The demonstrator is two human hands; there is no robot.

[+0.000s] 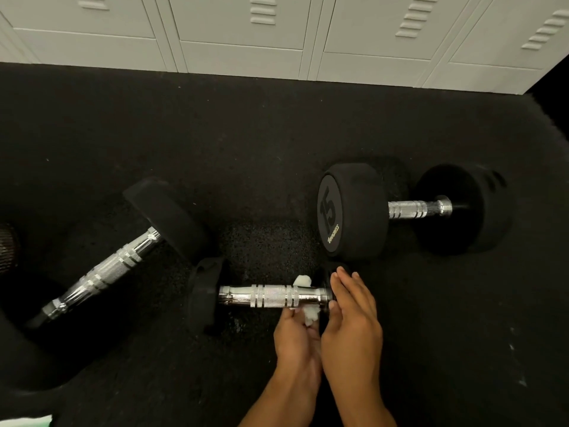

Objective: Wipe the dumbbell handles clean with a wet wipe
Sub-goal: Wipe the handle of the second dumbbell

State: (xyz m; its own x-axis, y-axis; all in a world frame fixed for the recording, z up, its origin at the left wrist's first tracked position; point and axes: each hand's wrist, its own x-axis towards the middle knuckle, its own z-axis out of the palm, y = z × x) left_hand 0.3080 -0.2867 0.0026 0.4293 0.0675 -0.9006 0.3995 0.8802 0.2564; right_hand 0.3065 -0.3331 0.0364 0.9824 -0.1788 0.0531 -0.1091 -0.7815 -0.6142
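A person kneels over three dumbbells on a black rubber floor [277, 143], working a wet wipe [309, 314] around the right end of the near handle [271, 295]. The wipe loops the chrome bar, one white tuft showing above it and another below, where the left hand [295, 337] pinches it from underneath. The right hand [354, 312] lies with straight fingers over the dumbbell's right head, which it mostly hides, apparently steadying it; the two hands sit close together, almost touching.

The step in hand looks like a scrub of the handle's right end. To do it well, the wipe likely needs to stay wrapped snugly and slide leftward along the knurled middle to the left head [204, 292], with the bar rolled so the underside is reached, while the right hand keeps the weight from rolling.

Room is tight at the far side: the "15" dumbbell [354, 211] sits just beyond the right hand, its handle [412, 209] well apart from the wipe. The left dumbbell [104, 272] angles away with its near end well apart, leaving bare floor left of the hands and toward the person. White lockers [246, 35] line the far edge.
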